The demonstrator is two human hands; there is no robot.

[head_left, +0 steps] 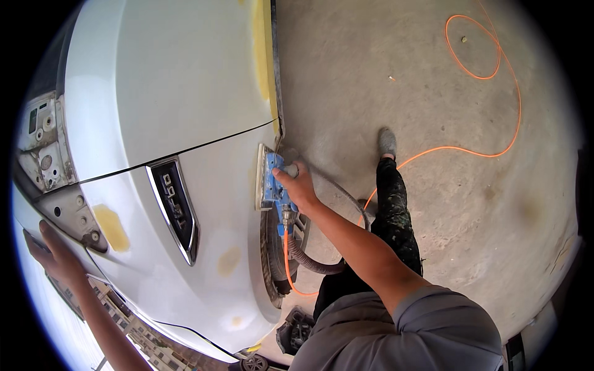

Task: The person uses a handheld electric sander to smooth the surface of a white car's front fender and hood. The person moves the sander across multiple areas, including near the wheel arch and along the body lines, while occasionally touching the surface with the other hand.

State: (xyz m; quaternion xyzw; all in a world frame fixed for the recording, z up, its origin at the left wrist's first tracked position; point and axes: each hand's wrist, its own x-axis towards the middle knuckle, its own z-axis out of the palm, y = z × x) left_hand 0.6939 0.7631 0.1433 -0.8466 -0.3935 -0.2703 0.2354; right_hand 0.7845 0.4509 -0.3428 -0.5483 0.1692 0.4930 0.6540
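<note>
The nearer right hand (299, 187) grips the blue sander (270, 178) at its left, lengthwise along the white car (223, 191), left hand (60, 255) distant, fingers apart

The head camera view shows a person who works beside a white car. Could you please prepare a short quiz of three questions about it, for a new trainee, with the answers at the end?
1. Which of the person's hands holds the blue sander?
2. True or false: the orange hose makes a loop on the floor.
3. On the white fender, the patch nearest to the left hand is:
A) red
B) yellow
C) green

Key:
1. The right hand.
2. True.
3. B.
</note>
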